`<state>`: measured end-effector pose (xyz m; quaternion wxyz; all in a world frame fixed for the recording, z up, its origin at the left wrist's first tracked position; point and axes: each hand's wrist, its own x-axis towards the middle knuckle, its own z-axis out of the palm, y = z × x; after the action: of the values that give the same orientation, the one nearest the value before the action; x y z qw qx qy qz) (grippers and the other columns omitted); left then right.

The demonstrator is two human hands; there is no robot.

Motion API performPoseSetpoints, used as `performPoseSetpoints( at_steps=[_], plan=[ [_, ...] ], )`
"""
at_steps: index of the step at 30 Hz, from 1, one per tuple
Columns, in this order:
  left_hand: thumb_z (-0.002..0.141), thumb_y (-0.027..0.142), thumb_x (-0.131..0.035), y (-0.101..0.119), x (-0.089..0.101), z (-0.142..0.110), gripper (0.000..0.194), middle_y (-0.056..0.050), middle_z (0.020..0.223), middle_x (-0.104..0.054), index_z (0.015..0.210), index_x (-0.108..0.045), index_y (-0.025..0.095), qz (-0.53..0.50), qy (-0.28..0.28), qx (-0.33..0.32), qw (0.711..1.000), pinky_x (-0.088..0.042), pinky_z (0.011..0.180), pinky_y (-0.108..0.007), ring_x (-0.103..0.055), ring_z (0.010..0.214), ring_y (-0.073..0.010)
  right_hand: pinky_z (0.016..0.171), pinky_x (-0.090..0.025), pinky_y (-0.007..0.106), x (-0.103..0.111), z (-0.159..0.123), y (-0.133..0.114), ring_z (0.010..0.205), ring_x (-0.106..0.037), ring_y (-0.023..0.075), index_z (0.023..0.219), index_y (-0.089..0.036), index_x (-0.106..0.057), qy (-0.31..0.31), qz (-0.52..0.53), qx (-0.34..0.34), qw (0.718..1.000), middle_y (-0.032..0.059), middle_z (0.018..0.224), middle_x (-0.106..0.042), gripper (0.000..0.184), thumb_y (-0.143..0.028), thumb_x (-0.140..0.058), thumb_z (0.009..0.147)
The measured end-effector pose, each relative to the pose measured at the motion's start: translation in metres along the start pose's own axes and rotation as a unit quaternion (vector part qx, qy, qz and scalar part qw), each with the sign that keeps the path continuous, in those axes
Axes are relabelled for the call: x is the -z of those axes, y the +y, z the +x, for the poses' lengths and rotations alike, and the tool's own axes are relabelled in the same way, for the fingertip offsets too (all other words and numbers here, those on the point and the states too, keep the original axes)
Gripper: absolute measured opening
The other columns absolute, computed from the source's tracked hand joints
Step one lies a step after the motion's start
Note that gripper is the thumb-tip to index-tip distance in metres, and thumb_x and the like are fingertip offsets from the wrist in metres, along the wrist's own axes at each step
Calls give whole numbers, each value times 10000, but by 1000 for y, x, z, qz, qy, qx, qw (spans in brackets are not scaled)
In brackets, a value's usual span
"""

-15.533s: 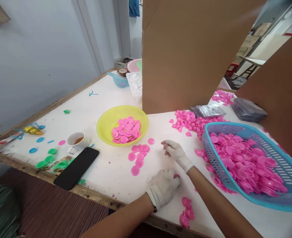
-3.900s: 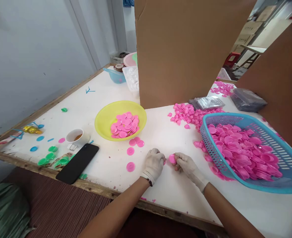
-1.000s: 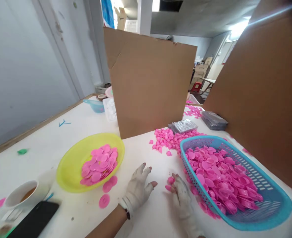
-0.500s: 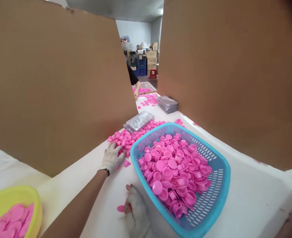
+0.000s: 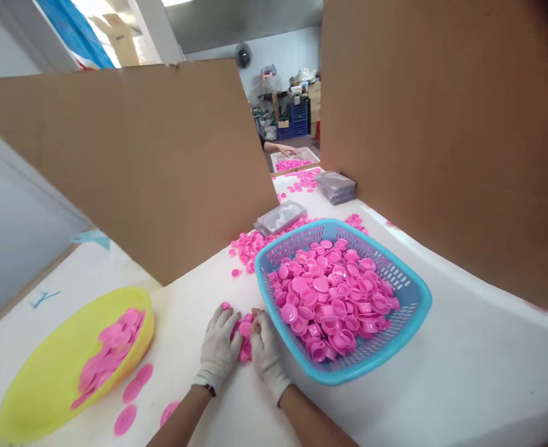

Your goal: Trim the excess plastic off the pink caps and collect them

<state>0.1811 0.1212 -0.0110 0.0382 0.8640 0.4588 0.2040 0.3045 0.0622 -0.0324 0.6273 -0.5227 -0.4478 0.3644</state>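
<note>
At far left we see a yellow bowl (image 5: 45,379). Our left hand (image 5: 218,343) and right hand (image 5: 265,347), fingers together, cup a small heap of pink caps (image 5: 244,335) on the table (image 5: 464,372), just beside the blue basket (image 5: 408,310).

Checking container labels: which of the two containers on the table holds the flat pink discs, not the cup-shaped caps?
The yellow bowl, left of the hands, holds flat pink discs. The blue basket, on the right, holds cup-shaped pink caps.
</note>
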Motion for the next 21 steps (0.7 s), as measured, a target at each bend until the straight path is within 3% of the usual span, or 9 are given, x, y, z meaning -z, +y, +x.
performPoseSetpoints(
  at_steps=[3,6,10,14,18,21],
  plan=[
    [843,281,-419,15,9,-36,404,-120,1335,-439,1216,-513,156,-38,21,49,998,-340,1056,-464,-303,1314,-268,925,-432,392,2,-3,-2,963,-557,197,936,-210,-553,39,84,-68,993,59,993,-608,190,-334,-444,842],
    [884,237,-334,27,23,-64,424,-115,1397,-366,1292,-425,165,-92,74,147,982,-341,1062,-421,-266,1340,-228,765,-513,352,5,-6,-7,793,-608,171,852,-211,-535,32,223,-163,961,17,855,-616,142,-336,-509,792],
    [876,238,-365,30,41,-99,320,-106,1286,-476,1138,-536,170,-101,134,238,957,-369,1038,-411,-360,1284,-218,731,-532,331,11,-7,-13,767,-644,166,766,-208,-480,-23,312,-225,923,-8,787,-614,131,-306,-564,742],
    [826,231,-465,35,52,-131,212,-102,1149,-526,990,-582,168,-98,135,243,956,-463,905,-385,-508,1091,-214,751,-535,365,15,-8,-15,814,-658,199,774,-198,-480,-56,371,-266,888,8,786,-639,204,-313,-628,695],
    [800,132,-447,42,54,-141,158,-54,926,-555,880,-574,181,-136,97,218,962,-480,766,-303,-545,876,-159,713,-544,358,13,-7,-14,748,-657,173,754,-199,-470,-24,328,-233,915,-24,728,-623,198,-276,-638,684],
    [770,82,-450,45,52,-139,247,-46,960,-547,951,-574,196,-136,57,190,971,-457,778,-283,-527,888,-151,720,-540,322,11,-6,-13,688,-641,128,726,-192,-467,7,279,-193,941,-48,695,-601,171,-241,-626,686]
  ],
)
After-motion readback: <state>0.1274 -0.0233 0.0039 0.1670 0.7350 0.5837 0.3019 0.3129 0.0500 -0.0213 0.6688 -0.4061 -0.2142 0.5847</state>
